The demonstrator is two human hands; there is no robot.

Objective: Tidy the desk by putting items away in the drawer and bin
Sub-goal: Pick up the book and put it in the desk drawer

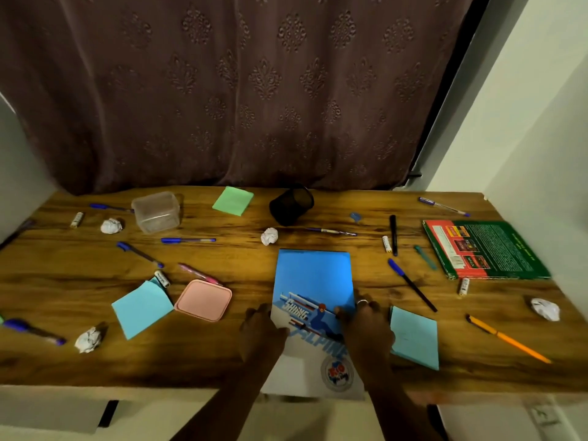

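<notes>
Wooden desk (222, 361) before a brown curtain (254, 90) carried a blue skiing-cover notebook (313, 278) at its near edge, gripped at either side by the left hand (261, 332) and right hand (366, 326). Farther back, a clear tub (156, 213) stood upright and a black mesh pen cup (291, 205) lay tipped over. A blue sticky pad (415, 337) lay just beside the right hand, a crumpled paper ball (269, 236) beyond the notebook.
</notes>
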